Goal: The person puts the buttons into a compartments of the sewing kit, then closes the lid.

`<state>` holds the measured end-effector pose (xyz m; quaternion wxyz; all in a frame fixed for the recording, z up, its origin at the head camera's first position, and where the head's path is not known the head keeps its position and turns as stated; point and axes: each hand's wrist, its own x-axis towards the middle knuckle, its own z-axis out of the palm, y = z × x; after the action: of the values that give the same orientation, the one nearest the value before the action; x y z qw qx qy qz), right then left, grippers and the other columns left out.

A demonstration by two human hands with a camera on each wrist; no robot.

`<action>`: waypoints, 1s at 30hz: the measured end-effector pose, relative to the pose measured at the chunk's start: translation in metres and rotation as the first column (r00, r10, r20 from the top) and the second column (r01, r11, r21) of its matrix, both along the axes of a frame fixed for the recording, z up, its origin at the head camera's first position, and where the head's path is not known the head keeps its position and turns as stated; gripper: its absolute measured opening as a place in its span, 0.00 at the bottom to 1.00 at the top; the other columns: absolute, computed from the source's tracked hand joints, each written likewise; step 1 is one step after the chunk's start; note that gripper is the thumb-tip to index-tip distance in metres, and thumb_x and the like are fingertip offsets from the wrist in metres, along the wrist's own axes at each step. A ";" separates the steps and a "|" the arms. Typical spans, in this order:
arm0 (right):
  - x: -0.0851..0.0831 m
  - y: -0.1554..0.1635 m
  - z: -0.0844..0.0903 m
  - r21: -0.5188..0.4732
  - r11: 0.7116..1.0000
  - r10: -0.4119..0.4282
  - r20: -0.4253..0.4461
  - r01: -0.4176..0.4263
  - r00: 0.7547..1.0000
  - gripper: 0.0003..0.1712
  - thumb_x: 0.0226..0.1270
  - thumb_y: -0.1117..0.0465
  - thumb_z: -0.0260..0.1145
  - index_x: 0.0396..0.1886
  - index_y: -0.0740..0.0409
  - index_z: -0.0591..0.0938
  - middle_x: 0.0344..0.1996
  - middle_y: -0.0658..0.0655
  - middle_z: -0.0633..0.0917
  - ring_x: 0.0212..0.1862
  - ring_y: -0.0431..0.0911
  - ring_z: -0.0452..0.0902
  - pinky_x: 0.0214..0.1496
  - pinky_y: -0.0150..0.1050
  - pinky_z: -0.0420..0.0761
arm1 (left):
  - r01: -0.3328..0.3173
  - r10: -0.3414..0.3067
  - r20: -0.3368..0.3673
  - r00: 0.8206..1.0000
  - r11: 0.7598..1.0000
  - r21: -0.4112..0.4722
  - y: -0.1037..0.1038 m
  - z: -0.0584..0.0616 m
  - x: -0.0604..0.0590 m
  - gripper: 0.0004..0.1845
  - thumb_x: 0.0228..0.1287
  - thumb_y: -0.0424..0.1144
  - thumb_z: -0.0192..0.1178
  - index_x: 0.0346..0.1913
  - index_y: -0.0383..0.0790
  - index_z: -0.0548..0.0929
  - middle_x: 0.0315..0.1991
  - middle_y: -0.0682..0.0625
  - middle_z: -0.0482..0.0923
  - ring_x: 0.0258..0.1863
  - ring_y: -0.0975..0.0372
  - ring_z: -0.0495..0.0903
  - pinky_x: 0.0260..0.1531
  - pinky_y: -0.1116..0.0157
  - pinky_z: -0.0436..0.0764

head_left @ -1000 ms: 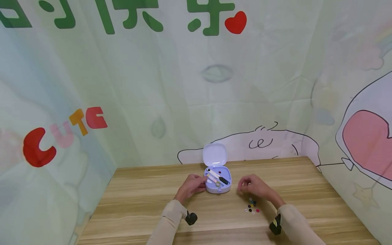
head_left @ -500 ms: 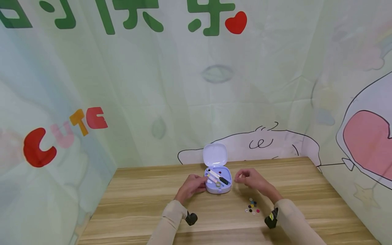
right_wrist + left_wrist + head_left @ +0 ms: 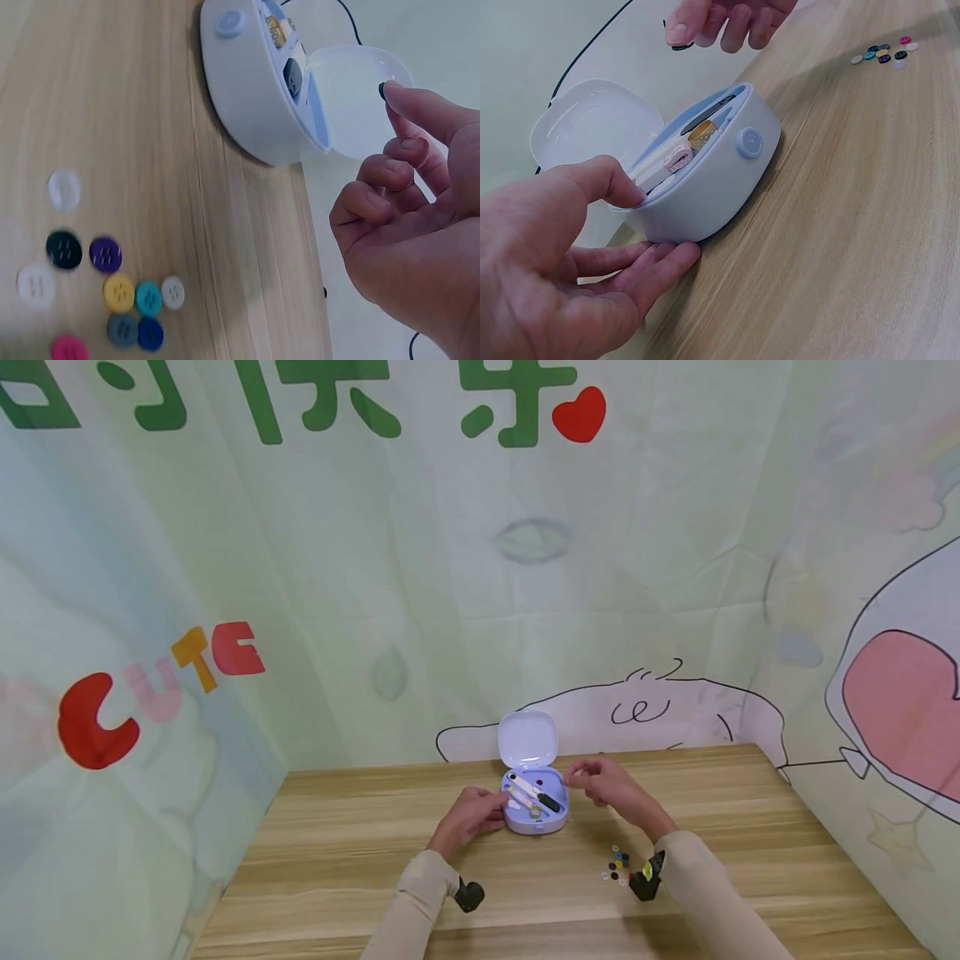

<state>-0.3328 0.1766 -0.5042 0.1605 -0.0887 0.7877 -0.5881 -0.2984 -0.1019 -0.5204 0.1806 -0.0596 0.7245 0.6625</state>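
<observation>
Low centre, the left hand (image 3: pixel 467 817) is gripping the box (image 3: pixel 522 827), likely steadying it; the right hand (image 3: pixel 613 790) is pinching a button (image 3: pixel 382 91).

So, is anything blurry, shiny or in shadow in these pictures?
Right wrist view: the loose buttons look slightly soft; left wrist view: a faint shadow crosses part of the table, and light glints on the lid; head view: the buttons are too small to judge.

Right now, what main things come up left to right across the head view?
Red printed letter C, orange printed letter T, beige-sleeved left hand, open pale-blue plastic box, beige-sleeved right hand, large pink printed heart.
</observation>
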 end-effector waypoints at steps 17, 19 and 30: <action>-0.013 -0.020 -0.007 -0.207 0.965 -0.131 0.151 0.161 0.980 0.11 0.72 0.63 0.69 0.47 0.66 0.83 0.32 0.55 0.77 0.25 0.42 0.63 0.21 0.30 0.60 | -0.006 0.006 0.004 1.000 1.000 -0.006 0.000 0.002 0.000 0.16 0.74 0.36 0.60 0.53 0.22 0.78 0.44 0.38 0.82 0.40 0.57 0.82 0.48 0.60 0.89; -0.013 -0.021 -0.007 -0.210 0.964 -0.134 0.160 0.166 0.978 0.13 0.72 0.62 0.69 0.50 0.66 0.83 0.34 0.54 0.79 0.25 0.42 0.63 0.22 0.30 0.60 | -0.005 0.005 0.005 1.000 1.000 -0.011 0.000 0.002 0.000 0.17 0.74 0.36 0.61 0.53 0.23 0.78 0.44 0.38 0.82 0.40 0.57 0.82 0.48 0.60 0.89; -0.014 -0.016 -0.013 -0.209 0.966 -0.116 0.170 0.150 0.979 0.29 0.72 0.54 0.71 0.68 0.60 0.78 0.27 0.50 0.73 0.26 0.43 0.63 0.26 0.33 0.62 | -0.005 0.005 0.002 1.000 1.000 -0.012 0.001 0.001 -0.001 0.17 0.74 0.36 0.60 0.53 0.22 0.78 0.44 0.39 0.81 0.40 0.57 0.82 0.49 0.60 0.89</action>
<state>-0.3469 0.1609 -0.5170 0.1710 -0.0064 0.7066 -0.6866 -0.2990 -0.1012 -0.5195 0.1793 -0.0631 0.7280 0.6587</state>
